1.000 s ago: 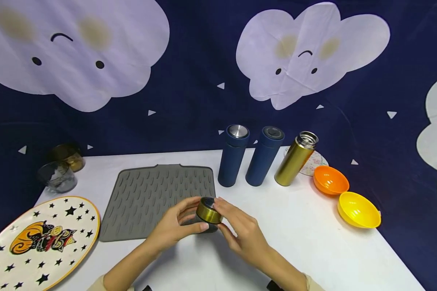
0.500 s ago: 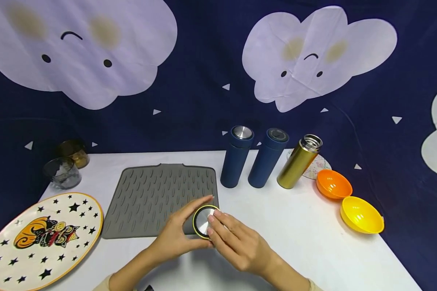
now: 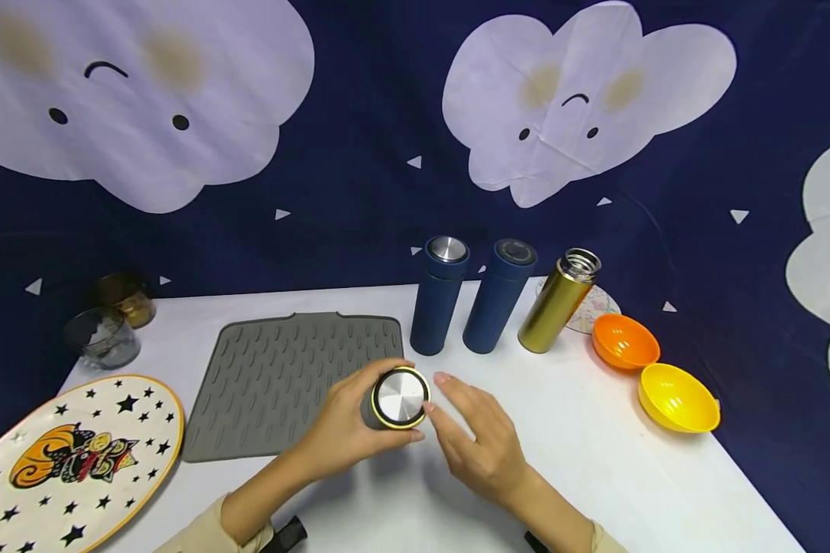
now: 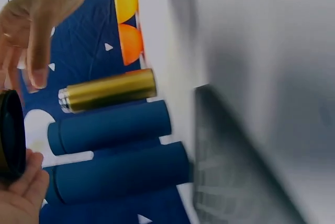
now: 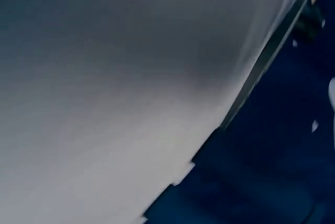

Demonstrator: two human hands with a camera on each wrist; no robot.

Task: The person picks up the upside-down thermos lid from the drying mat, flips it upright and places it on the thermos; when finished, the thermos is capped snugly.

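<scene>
My left hand (image 3: 349, 418) curls round a flask lid (image 3: 400, 398) with a silver disc on top, a black ring and a thin gold rim. Its fingers lie along the far side and its thumb along the near side. Just to the right, my right hand (image 3: 480, 438) has its fingers spread, a fingertip close to the lid's rim. The left wrist view catches the dark lid (image 4: 12, 132) at the left edge, with the right hand (image 4: 36, 30) above it. Past the hands stands a gold flask (image 3: 556, 303), its metal mouth uncovered.
Two blue flasks (image 3: 439, 299) (image 3: 498, 299) stand beside the gold one. Orange (image 3: 622, 342) and yellow (image 3: 678, 399) bowls sit at right. A grey ridged mat (image 3: 283, 392) lies left, near a star-patterned plate (image 3: 138, 468) and two glass cups (image 3: 104, 346) (image 3: 134, 303).
The lid's silver disc has come to face up toward the head camera. My right hand has drawn back from it to the right, while the left keeps its grip.
</scene>
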